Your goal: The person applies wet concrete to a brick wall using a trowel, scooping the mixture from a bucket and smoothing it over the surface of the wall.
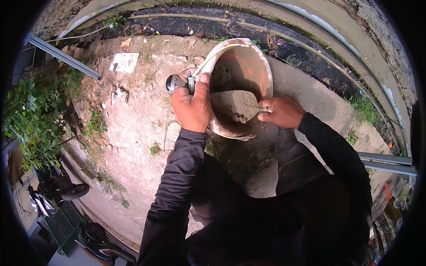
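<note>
A pale, worn bucket, smeared with grey, stands tilted in front of me, with grey mortar-like material coating its inside. My left hand is closed on the bucket's left rim, thumb across the edge. Large rings show on its fingers, one with a dark stone. On the other side, my right hand is wrapped round the handle of a trowel. The trowel's blade, caked with grey mortar, lies across the bucket's mouth on the near side. The bottom of the bucket is partly in shadow.
Rough, sunlit concrete surrounds the bucket. A white tile-like piece lies at the far left. Beyond, a pipe runs along a dark gutter and wall. Metal bars jut in from both sides. Leafy plants and parked motorbikes are at left.
</note>
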Demonstrator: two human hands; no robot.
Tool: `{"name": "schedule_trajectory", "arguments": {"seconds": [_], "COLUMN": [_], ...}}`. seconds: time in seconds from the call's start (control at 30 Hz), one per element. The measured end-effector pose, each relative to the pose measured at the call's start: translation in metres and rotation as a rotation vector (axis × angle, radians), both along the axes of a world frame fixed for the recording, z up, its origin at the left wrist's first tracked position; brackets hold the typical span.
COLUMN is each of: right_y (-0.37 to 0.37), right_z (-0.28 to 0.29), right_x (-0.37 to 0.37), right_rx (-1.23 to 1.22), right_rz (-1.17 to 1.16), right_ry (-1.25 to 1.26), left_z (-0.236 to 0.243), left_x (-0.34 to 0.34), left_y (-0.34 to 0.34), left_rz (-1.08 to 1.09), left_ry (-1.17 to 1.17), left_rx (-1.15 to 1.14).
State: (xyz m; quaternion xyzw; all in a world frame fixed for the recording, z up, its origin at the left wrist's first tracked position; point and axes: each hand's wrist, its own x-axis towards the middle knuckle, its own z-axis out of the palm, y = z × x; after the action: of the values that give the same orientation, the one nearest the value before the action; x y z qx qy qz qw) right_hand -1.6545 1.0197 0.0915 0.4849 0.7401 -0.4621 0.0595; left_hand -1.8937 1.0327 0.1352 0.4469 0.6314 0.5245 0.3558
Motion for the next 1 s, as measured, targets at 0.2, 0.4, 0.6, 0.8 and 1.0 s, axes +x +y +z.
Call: {"name": "schedule_trajectory", "arguments": {"seconds": [0.2,0.4,0.6,0.8,1.0], "right_y": [0.03,0.007,0.014,0.049,0.064], "right_z": [-0.019,-0.021,0.021,-0.044,0.023], "right_x": [-0.009,-0.015,-0.028,0.01,0.024], "right_rx": [0.516,0.436,0.225,-0.016,0.59], "right_rz": [-0.065,0.226,0.149,0.28,0.223], "right_ry": [-0.133,-0.044,0.036,-0.187,-0.308], "left_z": [0.006,-0.001,0.001,0.004,0.009], "left_x": [0.001,-0.009,-0.008,0.006,-0.002], "left_y": [0.004,0.002,-0.003,-0.007,0.0], "left_rz": [-0.025,-0.025,0.023,-0.083,-0.034], "left_ry": [-0.007,-0.007,-0.003,0.077,0.119], "left_rx": [-0.025,0.0,-0.015,-0.061,-0.052]}}
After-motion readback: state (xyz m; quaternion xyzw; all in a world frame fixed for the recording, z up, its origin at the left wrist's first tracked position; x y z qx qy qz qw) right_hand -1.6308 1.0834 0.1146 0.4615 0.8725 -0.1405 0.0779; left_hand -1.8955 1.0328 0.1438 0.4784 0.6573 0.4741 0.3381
